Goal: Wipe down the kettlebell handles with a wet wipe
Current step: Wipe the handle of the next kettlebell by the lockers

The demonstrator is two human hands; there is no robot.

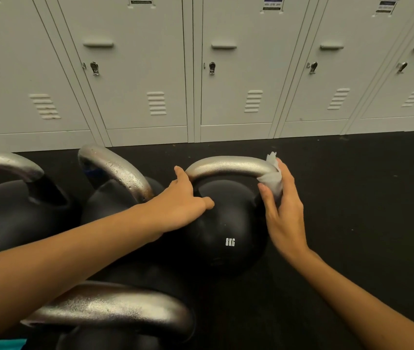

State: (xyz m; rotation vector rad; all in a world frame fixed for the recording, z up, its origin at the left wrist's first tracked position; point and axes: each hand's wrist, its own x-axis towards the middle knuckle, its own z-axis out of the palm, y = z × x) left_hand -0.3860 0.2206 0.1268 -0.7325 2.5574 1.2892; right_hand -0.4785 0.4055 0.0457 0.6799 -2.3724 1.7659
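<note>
Kettlebell in work: we are looking at a black kettlebell marked 8KG, sitting at the centre of the frame on the dark floor.
Handle: its silver handle is arching over the ball, just above centre.
Right hand: our right hand is sitting at the handle's right end, right of centre, fingers and thumb curling round a white wet wipe and pressing it against the bend of the handle.
Wipe: it is lying crumpled between the fingers and the metal, with a tuft sticking up above the fingertips.
Left hand: our left hand is resting on the left shoulder of the same kettlebell, fingers mostly straight, grasping nothing; the forefinger is touching the handle's left end and the thumb is lying on the ball.
Neighbours: one more kettlebell with droplets on its handle is standing just left of centre, another marked 8KG is sitting at the left edge, and a fourth is showing its handle at the lower left.
Background: grey lockers are filling the upper half of the frame.
</note>
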